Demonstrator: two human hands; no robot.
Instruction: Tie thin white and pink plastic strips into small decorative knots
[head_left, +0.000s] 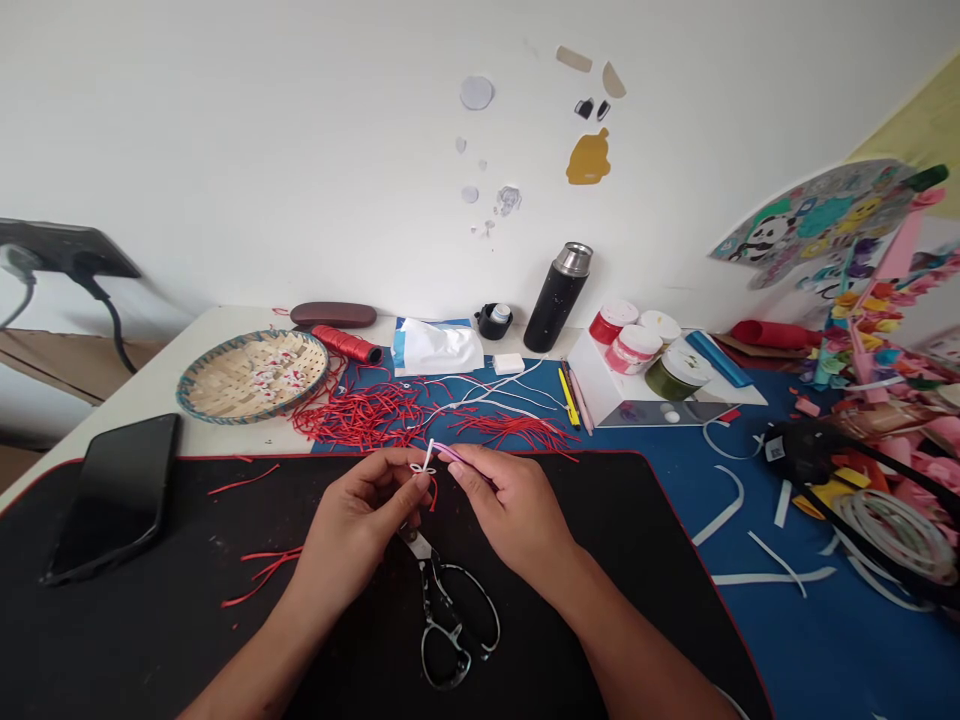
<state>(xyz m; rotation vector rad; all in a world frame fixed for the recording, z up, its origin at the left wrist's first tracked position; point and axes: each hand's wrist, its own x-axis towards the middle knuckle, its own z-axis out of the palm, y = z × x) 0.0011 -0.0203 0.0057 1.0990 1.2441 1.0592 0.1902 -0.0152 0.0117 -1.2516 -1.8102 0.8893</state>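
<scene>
Between the thumb and fingers of my left hand (367, 505) is a small white cord loop (424, 468), shaped like a bow, with a bit of red thread hanging by it. My right hand (514, 505) pinches a slim purple tool (454, 457) whose tip meets the upright white end of the cord; its exact kind is unclear. Below both hands, scissors (446, 625) with worn black handles lie on the black mat (585, 600), their blades partly hidden by my left hand. Cut red threads (270, 570) lie beside my left wrist.
A woven basket (202, 385) with small red-and-white pieces and a phone (116, 500) are at left. Behind the mat lie a red thread pile (367, 415), a red spool (345, 343), pens (570, 395) and a black flask (557, 300). Paint jars (634, 347) stand right.
</scene>
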